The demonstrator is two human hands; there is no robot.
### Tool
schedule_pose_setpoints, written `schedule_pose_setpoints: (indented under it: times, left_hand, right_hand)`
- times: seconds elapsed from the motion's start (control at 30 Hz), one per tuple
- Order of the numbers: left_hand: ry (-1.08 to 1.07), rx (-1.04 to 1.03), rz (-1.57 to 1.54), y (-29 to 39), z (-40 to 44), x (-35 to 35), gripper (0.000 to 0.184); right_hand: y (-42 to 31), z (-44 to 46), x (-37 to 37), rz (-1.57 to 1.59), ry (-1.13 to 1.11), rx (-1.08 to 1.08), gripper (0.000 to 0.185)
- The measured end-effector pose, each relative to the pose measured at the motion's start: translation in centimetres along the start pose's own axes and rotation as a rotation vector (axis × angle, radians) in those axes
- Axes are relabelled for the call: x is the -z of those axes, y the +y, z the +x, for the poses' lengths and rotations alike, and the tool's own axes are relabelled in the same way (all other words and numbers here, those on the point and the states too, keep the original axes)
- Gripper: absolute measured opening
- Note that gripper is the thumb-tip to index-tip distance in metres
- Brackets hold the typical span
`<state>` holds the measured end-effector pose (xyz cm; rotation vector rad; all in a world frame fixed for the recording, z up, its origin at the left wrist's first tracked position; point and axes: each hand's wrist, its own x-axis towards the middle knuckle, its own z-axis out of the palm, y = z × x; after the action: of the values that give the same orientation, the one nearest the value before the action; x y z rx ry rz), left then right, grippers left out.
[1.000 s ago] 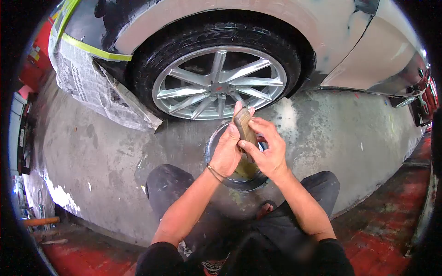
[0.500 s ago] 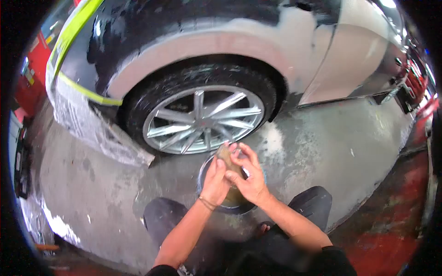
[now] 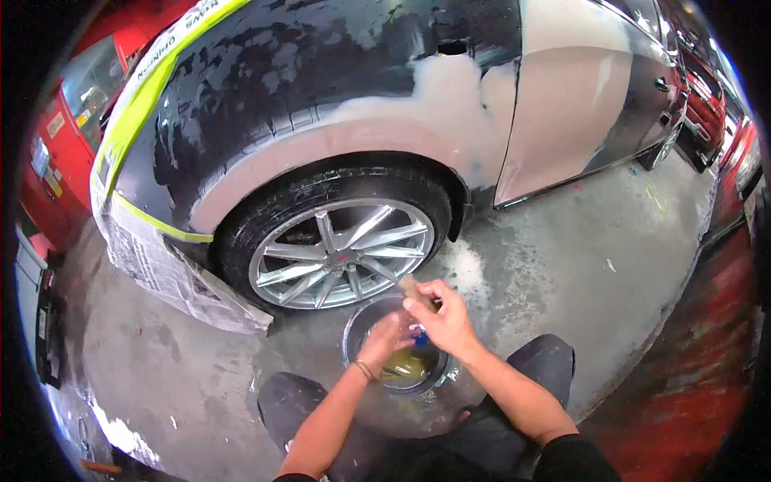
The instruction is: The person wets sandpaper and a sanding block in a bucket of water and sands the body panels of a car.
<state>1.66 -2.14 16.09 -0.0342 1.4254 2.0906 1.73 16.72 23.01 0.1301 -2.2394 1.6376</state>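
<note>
Between the thumb and fingers of my right hand [image 3: 446, 321] is a tan block [image 3: 410, 287], tilted up near the wheel's lower right. My left hand [image 3: 384, 341] is apart from it, slightly blurred, with its fingers extended over the bucket and nothing in them. The round dark bucket [image 3: 352, 337] stands on the floor between my knees and holds murky yellowish liquid [image 3: 405, 368], with something blue near its middle. Just beyond is the silver spoked wheel [image 3: 341, 257] with its black tyre.
The car fender [image 3: 321, 72] carries black, pink and beige patches. Newspaper [image 3: 173, 269] edged with yellow-green tape [image 3: 132, 132] covers the car's left end. A red machine or cabinet [image 3: 60, 161] stands at far left, another red car [image 3: 703, 120] at far right.
My left hand has let go of the block and moved away, leaving it in my right hand. The view has tilted up, showing more of the car and the bucket's inside.
</note>
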Motion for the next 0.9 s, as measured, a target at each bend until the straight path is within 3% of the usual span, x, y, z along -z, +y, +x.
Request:
schedule_pose_setpoints:
  times: [0.03,0.07,0.1,0.17,0.27,0.3,0.4,0.47,0.5,0.57,0.63,0.67,0.73,0.83,0.9]
  left_hand:
    - [0.025,0.039,0.282,-4.4,2.5,2.3,0.046]
    - [-0.04,0.158,0.879,-7.2,5.2,4.6,0.053]
    - [-0.059,0.193,1.03,-9.3,5.6,5.1,0.058]
    - [-0.096,0.264,1.346,-12.5,7.1,5.9,0.05]
    - [0.165,0.387,1.454,-18.2,11.1,8.2,0.047]
    - [0.222,0.384,1.323,-16.1,10.2,6.2,0.045]
    - [0.277,0.314,1.358,-18.0,11.5,7.9,0.038]
    - [0.138,0.666,0.63,-13.0,9.9,5.5,0.03]
    - [0.099,0.803,0.254,-9.2,8.7,4.0,0.028]
    - [-0.045,0.855,0.231,-1.8,6.2,-1.3,0.014]
    - [-0.181,0.882,0.446,6.0,4.0,-7.2,0.016]
    - [-0.209,0.872,0.355,9.3,2.9,-10.0,0.026]
    - [-0.282,0.802,0.674,15.7,1.0,-14.2,0.029]
    - [-0.509,-0.109,1.333,23.4,-2.4,-16.4,0.028]
    - [-0.333,0.161,1.167,35.8,-5.0,-23.8,0.022]
  right_hand:
    - [-0.8,0.7,0.9,0.059,0.021,-0.08,0.034]
    - [-2.0,1.3,1.7,0.118,0.042,-0.161,0.033]
    - [-2.4,1.8,2.2,0.11,0.079,-0.18,0.028]
    - [-2.6,2.1,2.9,0.168,0.082,-0.25,0.034]
    - [-1.2,1.2,3.3,0.148,0.103,-0.314,0.035]
    - [-1.1,0.8,3.4,0.147,0.107,-0.316,0.032]
    - [-0.9,-0.3,4.1,0.218,0.097,-0.465,0.03]
    - [0.0,-1.1,4.6,0.299,0.139,-0.553,0.033]
    - [-0.9,-1.0,4.9,0.563,0.194,-0.71,0.038]
    - [0.3,-2.0,4.8,0.576,0.265,-0.759,0.038]
    - [-0.7,-2.8,4.5,0.653,0.297,-0.907,0.039]
    - [-2.0,-2.7,4.7,0.721,0.294,-1.023,0.039]
    - [-7.1,-1.0,5.6,0.851,0.333,-1.182,0.04]
    - [-16.3,3.7,5.6,1.144,0.517,-1.203,0.039]
    - [-20.6,7.7,6.0,1.276,0.647,-1.105,0.04]
